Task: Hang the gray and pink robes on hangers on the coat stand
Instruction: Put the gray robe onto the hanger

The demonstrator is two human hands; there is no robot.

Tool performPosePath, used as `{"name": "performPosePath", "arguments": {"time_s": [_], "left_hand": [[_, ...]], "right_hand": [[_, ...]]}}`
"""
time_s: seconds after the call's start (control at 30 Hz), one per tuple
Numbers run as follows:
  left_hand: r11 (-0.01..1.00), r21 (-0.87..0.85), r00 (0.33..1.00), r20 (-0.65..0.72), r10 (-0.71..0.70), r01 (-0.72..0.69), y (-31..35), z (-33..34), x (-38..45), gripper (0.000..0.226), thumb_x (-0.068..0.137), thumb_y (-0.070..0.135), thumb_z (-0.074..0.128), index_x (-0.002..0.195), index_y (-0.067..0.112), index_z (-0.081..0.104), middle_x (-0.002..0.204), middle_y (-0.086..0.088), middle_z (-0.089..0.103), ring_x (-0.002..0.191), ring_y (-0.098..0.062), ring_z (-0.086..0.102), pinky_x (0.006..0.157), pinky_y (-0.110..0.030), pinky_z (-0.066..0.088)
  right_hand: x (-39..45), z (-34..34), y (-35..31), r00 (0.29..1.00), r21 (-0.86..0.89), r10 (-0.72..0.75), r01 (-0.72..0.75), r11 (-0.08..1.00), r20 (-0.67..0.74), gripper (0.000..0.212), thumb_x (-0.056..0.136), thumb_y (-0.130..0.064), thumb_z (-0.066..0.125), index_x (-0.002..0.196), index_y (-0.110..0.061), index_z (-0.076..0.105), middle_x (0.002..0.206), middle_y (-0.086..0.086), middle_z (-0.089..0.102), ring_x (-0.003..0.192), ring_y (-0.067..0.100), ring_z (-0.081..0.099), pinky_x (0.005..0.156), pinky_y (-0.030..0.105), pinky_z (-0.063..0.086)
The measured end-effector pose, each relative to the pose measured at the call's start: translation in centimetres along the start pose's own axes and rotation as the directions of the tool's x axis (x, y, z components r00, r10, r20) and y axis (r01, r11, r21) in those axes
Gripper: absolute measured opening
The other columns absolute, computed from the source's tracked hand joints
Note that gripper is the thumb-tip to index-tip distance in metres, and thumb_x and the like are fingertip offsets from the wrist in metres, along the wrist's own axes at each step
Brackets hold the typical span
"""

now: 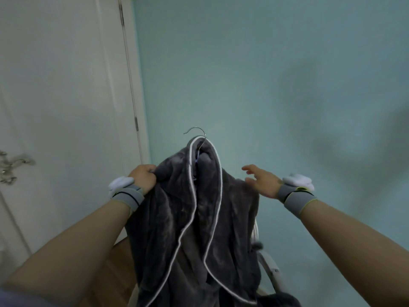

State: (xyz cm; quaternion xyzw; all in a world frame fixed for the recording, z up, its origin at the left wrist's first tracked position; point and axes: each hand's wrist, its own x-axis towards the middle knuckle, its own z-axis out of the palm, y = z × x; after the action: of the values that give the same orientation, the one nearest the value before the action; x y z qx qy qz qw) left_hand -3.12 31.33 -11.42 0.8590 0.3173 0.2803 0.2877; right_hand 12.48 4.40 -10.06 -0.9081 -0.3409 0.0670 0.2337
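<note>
Left hand (143, 177) clutching the gray robe (197, 229) at its left shoulder; right hand (262, 181) released, fingers spread beside the right shoulder; hanger (195, 131) hook poking above the collar.

A plush gray robe with white piping (199, 218) hung on a hanger with a silver metal hook (195, 130). The left hand (143, 177) gripped its left shoulder; the right hand (262, 181), fingers spread, touched its right shoulder before the pale teal wall (265, 63).

light: dim, flat, bluish cast
shadows: big soft dark patches on teal wall (265, 63), right side
blur: soft overall, door handle (13, 167) smeared
distortion: wide-angle, door (55, 85) edges bow, forearms stretched at bottom corners
glare: none
</note>
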Motion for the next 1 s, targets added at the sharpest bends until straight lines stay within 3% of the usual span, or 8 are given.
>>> {"name": "performPosePath", "arguments": {"time_s": [0.2,0.37,0.5,0.63,0.77,0.87,0.93,1.0], "left_hand": [[1.0,-0.027,0.997,0.074,-0.01,0.012,-0.4,-0.2,-0.1,0.04,0.082,-0.007,0.043,0.05,0.016,0.045,0.075,-0.01,0.054,0.081,-0.015,0.048,0.071,-0.026,0.036],[0.999,-0.04,0.99,0.138,0.029,-0.023,0.0,1.2,-0.7,0.038,0.083,-0.007,0.046,0.053,0.015,0.048,0.074,-0.009,0.051,0.08,-0.013,0.045,0.07,-0.025,0.035],[0.997,-0.022,0.975,0.21,0.077,-0.074,1.4,1.5,-1.3,0.02,0.081,-0.006,0.049,0.073,0.007,0.061,0.085,-0.017,0.06,0.09,-0.018,0.055,0.078,-0.027,0.042],[0.992,0.11,0.998,-0.008,0.067,-0.065,2.3,3.2,-3.4,0.032,0.082,0.028,0.06,0.113,0.021,0.058,0.124,-0.009,0.052,0.121,-0.027,0.045,0.101,-0.039,0.031],[0.991,0.106,0.996,-0.039,0.083,-0.079,3.5,7.1,-6.6,0.089,0.057,0.072,0.062,0.127,0.021,0.043,0.13,-0.001,0.04,0.122,-0.025,0.038,0.097,-0.048,0.035],[0.978,0.203,0.997,-0.05,0.065,-0.054,3.1,8.6,-7.0,0.071,0.067,0.049,0.068,0.124,0.014,0.044,0.129,-0.008,0.038,0.113,-0.034,0.045,0.085,-0.045,0.043],[0.996,0.032,0.995,-0.05,0.082,-0.08,2.7,7.9,-6.0,0.036,0.078,0.021,0.063,0.109,0.003,0.057,0.119,-0.018,0.051,0.104,-0.033,0.053,0.083,-0.035,0.041],[0.954,-0.3,0.996,0.084,0.015,0.011,2.9,6.2,-5.1,0.015,0.083,0.007,0.058,0.095,0.001,0.065,0.098,-0.021,0.063,0.091,-0.024,0.058,0.079,-0.03,0.042]], "right_hand": [[0.1,2.8,2.2,0.997,-0.099,0.04,-0.033,0.995,0.072,0.035,0.1,-0.031,0.035,0.116,-0.003,0.05,0.124,0.018,0.058,0.113,0.028,0.054,0.088,0.027,0.037],[-0.5,2.5,-2.3,0.984,0.442,-0.175,0.144,0.885,0.032,0.035,0.094,-0.042,0.045,0.124,-0.024,0.051,0.126,-0.004,0.057,0.116,0.011,0.051,0.101,0.024,0.035],[-0.2,3.7,-3.5,0.985,0.236,-0.173,0.175,0.956,-0.03,0.05,0.092,-0.038,0.051,0.137,-0.018,0.043,0.138,0.003,0.053,0.128,0.02,0.048,0.109,0.032,0.036],[0.2,5.0,-3.0,0.986,0.292,-0.048,0.093,0.952,-0.158,0.042,0.095,-0.034,0.047,0.13,-0.012,0.052,0.134,0.012,0.056,0.126,0.027,0.05,0.104,0.035,0.04],[0.5,5.8,-3.9,0.977,0.286,-0.036,0.097,0.953,-0.209,0.039,0.095,-0.033,0.047,0.126,-0.01,0.056,0.13,0.016,0.059,0.123,0.03,0.053,0.099,0.035,0.043],[0.5,6.0,-4.3,0.975,0.281,-0.039,0.101,0.954,-0.218,0.04,0.095,-0.033,0.047,0.124,-0.009,0.056,0.128,0.017,0.06,0.121,0.031,0.053,0.097,0.034,0.043],[0.3,5.9,-3.9,0.976,0.254,-0.028,0.084,0.963,-0.217,0.041,0.095,-0.035,0.046,0.127,-0.01,0.054,0.13,0.016,0.059,0.122,0.032,0.052,0.095,0.033,0.041],[0.2,5.6,-3.1,0.981,0.208,-0.008,0.048,0.977,-0.191,0.043,0.096,-0.036,0.044,0.13,-0.01,0.05,0.132,0.015,0.057,0.124,0.032,0.051,0.095,0.032,0.04]]}}
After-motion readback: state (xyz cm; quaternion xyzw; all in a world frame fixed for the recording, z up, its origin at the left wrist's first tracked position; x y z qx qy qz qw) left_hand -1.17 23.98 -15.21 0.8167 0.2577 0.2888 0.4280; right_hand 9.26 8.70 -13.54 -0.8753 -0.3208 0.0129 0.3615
